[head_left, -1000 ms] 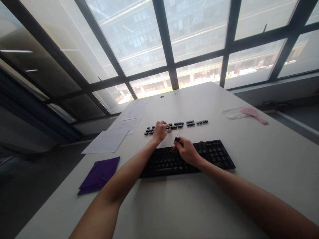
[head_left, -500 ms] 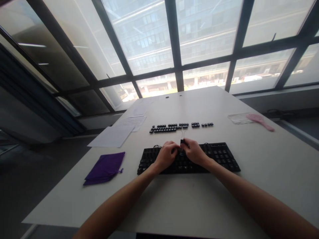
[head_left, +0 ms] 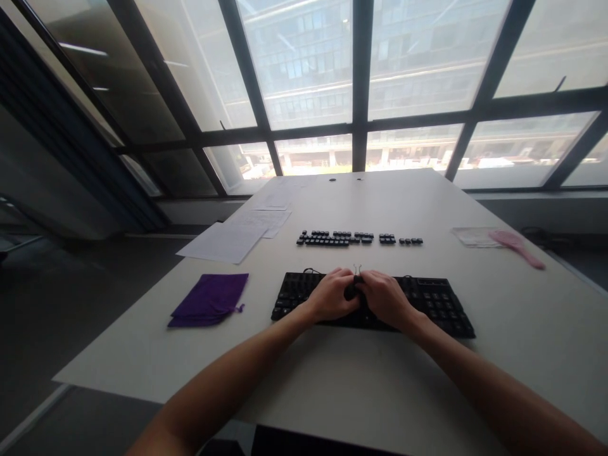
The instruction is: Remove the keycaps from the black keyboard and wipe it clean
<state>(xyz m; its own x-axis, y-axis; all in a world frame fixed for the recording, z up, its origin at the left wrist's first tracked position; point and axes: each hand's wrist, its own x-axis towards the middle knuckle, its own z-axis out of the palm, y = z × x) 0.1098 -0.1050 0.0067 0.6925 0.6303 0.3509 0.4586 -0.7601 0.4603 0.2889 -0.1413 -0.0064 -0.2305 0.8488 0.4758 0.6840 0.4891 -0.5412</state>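
A black keyboard (head_left: 437, 304) lies on the white table (head_left: 361, 392) in front of me. Both hands rest over its middle, pressed together. My right hand (head_left: 387, 299) pinches a small black keycap puller (head_left: 356, 278) whose two wire loops stick up between my hands. My left hand (head_left: 331, 296) touches the puller's black body from the left, fingers curled around it. Beyond the keyboard, several loose black keycaps (head_left: 337, 238) sit in rows.
A purple cloth pouch (head_left: 209, 299) lies left of the keyboard. Sheets of paper (head_left: 225, 240) are at the far left. A pink brush (head_left: 515, 246) and a clear plastic bag (head_left: 470, 235) lie at the right. Large windows stand behind the table's far edge.
My left hand left the row of loose keycaps and came back to the keyboard, meeting my right hand at the puller. The camera view has shifted left, so everything sits further right in frame.
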